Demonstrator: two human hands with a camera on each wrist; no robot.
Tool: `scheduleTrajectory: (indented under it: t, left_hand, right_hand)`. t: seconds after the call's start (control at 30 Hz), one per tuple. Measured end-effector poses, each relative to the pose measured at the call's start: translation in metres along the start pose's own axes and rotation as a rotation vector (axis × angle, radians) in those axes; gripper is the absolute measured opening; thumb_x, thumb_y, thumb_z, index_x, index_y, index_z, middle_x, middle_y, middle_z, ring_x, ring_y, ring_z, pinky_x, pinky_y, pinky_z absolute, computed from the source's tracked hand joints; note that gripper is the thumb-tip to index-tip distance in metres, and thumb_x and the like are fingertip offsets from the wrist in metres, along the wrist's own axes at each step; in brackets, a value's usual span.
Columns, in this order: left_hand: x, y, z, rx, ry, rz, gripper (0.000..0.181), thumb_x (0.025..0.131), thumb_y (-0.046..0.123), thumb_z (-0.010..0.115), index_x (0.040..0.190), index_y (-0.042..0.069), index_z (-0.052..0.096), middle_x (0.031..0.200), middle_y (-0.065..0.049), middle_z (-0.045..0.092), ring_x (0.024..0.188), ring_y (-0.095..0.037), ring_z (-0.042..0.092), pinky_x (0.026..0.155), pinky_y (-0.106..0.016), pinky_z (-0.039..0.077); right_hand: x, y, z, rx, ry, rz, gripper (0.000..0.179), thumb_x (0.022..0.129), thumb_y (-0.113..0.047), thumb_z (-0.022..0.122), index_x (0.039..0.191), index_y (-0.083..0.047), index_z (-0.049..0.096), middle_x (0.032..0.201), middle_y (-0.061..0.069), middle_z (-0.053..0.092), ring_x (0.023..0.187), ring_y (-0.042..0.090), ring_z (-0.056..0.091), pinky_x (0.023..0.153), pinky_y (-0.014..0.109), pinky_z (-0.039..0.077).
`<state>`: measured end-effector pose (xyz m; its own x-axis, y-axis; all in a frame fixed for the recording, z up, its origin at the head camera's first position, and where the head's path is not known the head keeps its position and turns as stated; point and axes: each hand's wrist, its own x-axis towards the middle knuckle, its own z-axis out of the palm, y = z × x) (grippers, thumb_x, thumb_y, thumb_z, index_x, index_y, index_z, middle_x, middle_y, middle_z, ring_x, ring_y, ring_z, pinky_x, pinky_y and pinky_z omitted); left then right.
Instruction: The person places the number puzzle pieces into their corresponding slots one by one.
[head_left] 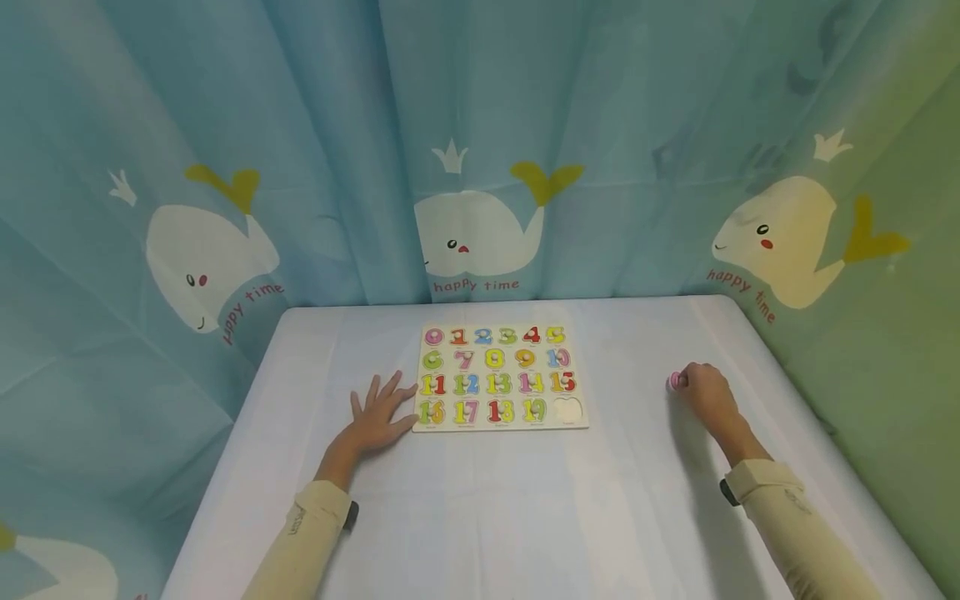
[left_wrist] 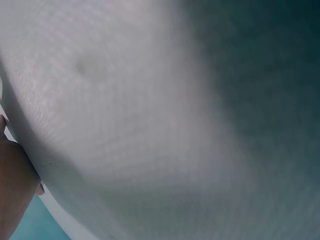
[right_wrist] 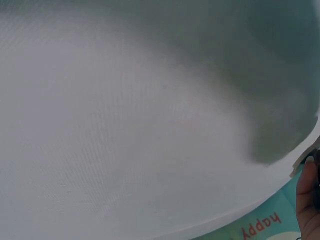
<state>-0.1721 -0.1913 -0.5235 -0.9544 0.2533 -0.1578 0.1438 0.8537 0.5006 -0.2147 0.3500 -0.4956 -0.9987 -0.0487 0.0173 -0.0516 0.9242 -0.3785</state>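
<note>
A wooden number puzzle board point(head_left: 500, 379) lies flat on the white table, with colourful knobbed number pieces in rows. At its lower right corner shows a pale recess point(head_left: 567, 411) with no piece in it. My left hand point(head_left: 378, 417) rests beside the board's left edge, fingers spread, with fingertip and thumb right at that edge. Well to the right of the board, my right hand point(head_left: 705, 396) pinches a small pink puzzle piece point(head_left: 674, 381), mostly hidden by the fingers. Only part of the left hand point(left_wrist: 15, 180) and of the right hand point(right_wrist: 307, 197) appears in the wrist views.
The white table point(head_left: 495, 517) has rounded far corners. Behind and beside it hangs a blue-green curtain point(head_left: 330, 167) printed with whales. Dark bands sit at both sleeve cuffs, and the right arm casts a long shadow point(head_left: 697, 467) on the table.
</note>
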Motion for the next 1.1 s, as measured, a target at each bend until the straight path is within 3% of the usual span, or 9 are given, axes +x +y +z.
scheduleTrajectory:
  t: [0.23, 0.47, 0.73, 1.1]
  left_hand:
    - [0.002, 0.001, -0.001, 0.002, 0.0, -0.006, 0.058, 0.092, 0.041, 0.054, 0.142, 0.015, 0.043, 0.155, -0.015, 0.014, 0.138, -0.044, -0.005, 0.098, -0.067, -0.015]
    - [0.002, 0.004, -0.002, 0.014, -0.004, -0.003, 0.058, 0.092, 0.041, 0.054, 0.142, 0.015, 0.042, 0.155, -0.014, 0.014, 0.139, -0.043, -0.005, 0.098, -0.067, -0.014]
    - [0.0, 0.002, -0.003, 0.001, -0.013, 0.002, 0.057, 0.092, 0.04, 0.054, 0.142, 0.014, 0.042, 0.155, -0.015, 0.013, 0.138, -0.044, -0.005, 0.098, -0.067, -0.014]
    - [0.002, -0.004, 0.001, -0.005, -0.005, 0.005, 0.06, 0.091, 0.044, 0.053, 0.143, 0.015, 0.041, 0.155, -0.015, 0.013, 0.138, -0.044, -0.006, 0.097, -0.067, -0.016]
  right_hand:
    - [0.002, -0.021, 0.006, 0.07, -0.113, 0.055, 0.022, 0.087, -0.009, 0.063, 0.084, 0.013, 0.061, 0.071, 0.013, 0.058, 0.064, 0.024, 0.051, 0.056, 0.035, 0.045]
    - [-0.001, -0.05, 0.019, 0.062, -0.095, -0.018, 0.028, 0.088, -0.017, 0.065, 0.076, 0.009, 0.065, 0.063, 0.006, 0.057, 0.058, 0.02, 0.05, 0.052, 0.032, 0.044]
    - [-0.004, -0.092, 0.042, 0.079, -0.174, 0.056, 0.026, 0.086, -0.019, 0.064, 0.079, 0.007, 0.066, 0.062, 0.006, 0.055, 0.06, 0.019, 0.05, 0.052, 0.028, 0.043]
    - [-0.004, -0.135, 0.066, 0.074, -0.198, 0.02, 0.024, 0.083, -0.018, 0.066, 0.074, 0.004, 0.066, 0.058, 0.003, 0.053, 0.054, 0.015, 0.047, 0.047, 0.024, 0.036]
